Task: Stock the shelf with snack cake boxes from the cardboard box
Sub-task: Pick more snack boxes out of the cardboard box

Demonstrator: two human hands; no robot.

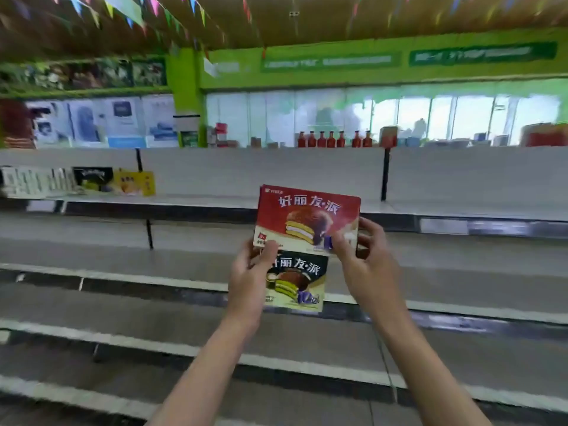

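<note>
Two snack cake boxes held up in front of the grey shelf [215, 176], pretty much dead centre. Starting way over at 9 o'clock there's a yellow box [135, 182] sitting on that shelf next to some blurry packs. Then the left hand [250, 276], its grip curled round the left edge of the dark box [299, 281], thumb pressing the bottom corner of the red box [307, 219] right above it. The right hand [367, 256] pinches the red one's lower right corner. Red bottles [335, 139] line up behind at 12 o'clock.
</note>
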